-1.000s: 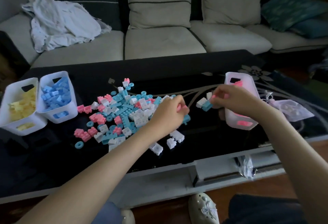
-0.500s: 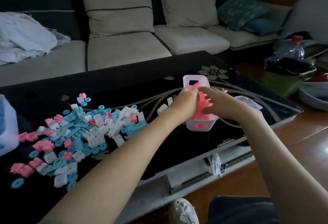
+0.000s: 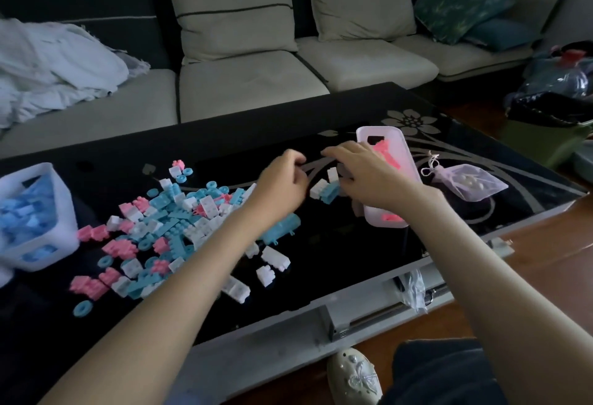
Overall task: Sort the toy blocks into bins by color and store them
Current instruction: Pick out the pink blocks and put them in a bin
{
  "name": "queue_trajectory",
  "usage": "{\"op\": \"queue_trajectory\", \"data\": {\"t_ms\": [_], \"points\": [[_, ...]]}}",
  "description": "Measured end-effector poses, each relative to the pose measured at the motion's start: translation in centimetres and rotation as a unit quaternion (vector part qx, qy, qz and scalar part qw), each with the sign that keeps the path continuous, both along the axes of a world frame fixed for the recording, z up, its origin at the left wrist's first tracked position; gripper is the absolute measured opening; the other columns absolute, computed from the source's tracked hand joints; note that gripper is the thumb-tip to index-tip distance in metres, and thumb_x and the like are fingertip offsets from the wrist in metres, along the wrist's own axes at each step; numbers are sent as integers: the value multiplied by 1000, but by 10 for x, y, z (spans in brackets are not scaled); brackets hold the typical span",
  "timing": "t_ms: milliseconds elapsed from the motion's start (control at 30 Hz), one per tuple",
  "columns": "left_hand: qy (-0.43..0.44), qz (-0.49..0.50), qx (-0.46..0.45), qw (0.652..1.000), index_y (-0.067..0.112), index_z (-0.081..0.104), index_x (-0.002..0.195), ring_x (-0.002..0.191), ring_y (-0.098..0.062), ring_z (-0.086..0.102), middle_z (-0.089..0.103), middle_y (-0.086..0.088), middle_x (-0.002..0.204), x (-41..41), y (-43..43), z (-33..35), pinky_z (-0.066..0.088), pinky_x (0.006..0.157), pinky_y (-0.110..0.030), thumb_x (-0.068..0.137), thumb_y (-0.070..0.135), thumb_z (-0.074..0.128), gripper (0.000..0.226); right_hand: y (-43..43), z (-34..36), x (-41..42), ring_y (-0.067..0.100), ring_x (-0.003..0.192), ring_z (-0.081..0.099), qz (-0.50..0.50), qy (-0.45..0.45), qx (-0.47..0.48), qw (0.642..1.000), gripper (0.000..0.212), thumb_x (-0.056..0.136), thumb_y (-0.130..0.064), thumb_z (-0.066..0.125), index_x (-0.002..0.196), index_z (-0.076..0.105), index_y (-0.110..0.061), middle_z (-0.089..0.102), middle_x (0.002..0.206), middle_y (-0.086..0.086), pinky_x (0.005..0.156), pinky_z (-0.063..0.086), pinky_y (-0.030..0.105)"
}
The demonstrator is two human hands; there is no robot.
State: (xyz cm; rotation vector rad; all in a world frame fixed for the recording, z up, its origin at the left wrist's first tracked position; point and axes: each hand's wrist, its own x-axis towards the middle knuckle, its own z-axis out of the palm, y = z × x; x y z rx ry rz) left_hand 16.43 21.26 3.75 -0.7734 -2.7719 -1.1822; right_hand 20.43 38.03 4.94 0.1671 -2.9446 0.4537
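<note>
A pile of pink, blue and white toy blocks (image 3: 167, 221) is spread over the left half of the black glass table (image 3: 337, 254). The pale pink bin (image 3: 402, 144) stands at the right with pink blocks (image 3: 389, 155) inside. At the left edge, a white bin (image 3: 65, 209) is filled with blue blocks. My right hand (image 3: 364, 177) hovers by the pink bin's left wall, fingers loosely spread over a small white and blue block cluster (image 3: 324, 191). My left hand (image 3: 284, 180) is blurred just left of that cluster, its fingers curled; nothing shows in it.
A sheer pouch with white beads (image 3: 467, 184) lies right of the pink bin. A sofa with cushions (image 3: 250, 84) and a crumpled cloth (image 3: 57, 64) runs behind the table. Bags and a green box (image 3: 545, 122) sit on the floor at the right. A shoe (image 3: 354, 375) is below.
Both hands have drawn back left from over the pink bin, where they were half a second ago, to the table beside it. The camera view has swung slightly back left.
</note>
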Motion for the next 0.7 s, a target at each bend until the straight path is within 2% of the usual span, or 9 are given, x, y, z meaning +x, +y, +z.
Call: {"op": "queue_trajectory", "data": {"t_ms": [67, 133, 200, 267, 367, 433, 500, 567, 700], "points": [[2, 52, 19, 998, 22, 56, 108, 67, 3, 57, 59, 11, 91, -3, -36, -2, 39, 51, -9, 95, 29, 48, 16, -21, -4, -8, 24, 129, 34, 36, -24, -10, 999, 56, 87, -5, 49, 140, 40, -21, 42, 139, 4, 107, 30, 40], [-3, 104, -9, 995, 27, 55, 100, 66, 3, 56, 59, 13, 85, -5, -74, -6, 38, 50, -12, 94, 35, 47, 12, -44, -9, -17, 23, 129, 36, 76, -54, -2, 996, 53, 88, -3, 45, 136, 45, -23, 46, 136, 3, 106, 32, 41], [-10, 156, -55, 986, 24, 48, 109, 65, -3, 54, 59, 7, 84, -4, -108, -10, 39, 52, -21, 94, 30, 47, 17, -64, -14, -27, 22, 126, 40, 103, -82, 18, 991, 49, 89, 0, 42, 131, 51, -24, 49, 132, 3, 105, 34, 40], [-8, 199, -96, 975, 17, 39, 123, 67, -11, 52, 57, 1, 86, -1, -138, -12, 37, 52, -27, 90, 19, 49, 34, -79, -19, -39, 22, 125, 43, 111, -102, 44, 988, 44, 92, -1, 42, 127, 55, -24, 50, 131, 3, 105, 35, 40], [-10, 229, -163, 960, 13, 31, 129, 81, -16, 45, 48, -5, 102, 5, -179, -11, 30, 58, -26, 83, 11, 55, 52, -92, -27, -54, 22, 120, 48, 98, -127, 76, 984, 41, 92, -3, 42, 126, 55, -23, 53, 130, 4, 102, 39, 38], [-49, 229, -213, 949, 16, 29, 126, 85, -18, 42, 41, -7, 105, 13, -203, -12, 31, 59, -24, 80, 13, 58, 55, -100, -31, -64, 24, 110, 54, 82, -145, 68, 984, 31, 92, -10, 47, 119, 56, -21, 56, 123, 5, 94, 45, 38], [-87, 221, -244, 940, 17, 28, 124, 96, -22, 44, 41, -11, 114, 18, -220, -17, 36, 71, -25, 80, 19, 59, 54, -103, -34, -70, 24, 95, 56, 68, -156, 63, 983, 17, 90, -19, 55, 107, 55, -20, 59, 112, 7, 83, 48, 38], [-115, 225, -263, 931, 17, 24, 134, 115, -27, 40, 36, -14, 129, 24, -235, -23, 38, 85, -29, 82, 26, 59, 63, -106, -37, -73, 24, 86, 56, 58, -161, 70, 983, 12, 87, -22, 58, 96, 50, -20, 58, 102, 7, 77, 50, 39], [-144, 270, -314, 899, 16, 14, 141, 128, -33, 24, 27, -18, 134, 31, -250, -28, 32, 100, -37, 86, 30, 55, 70, -107, -36, -78, 24, 89, 55, 26, -154, 90, 984, 11, 86, -16, 54, 95, 51, -22, 56, 101, 2, 79, 51, 40]]}}
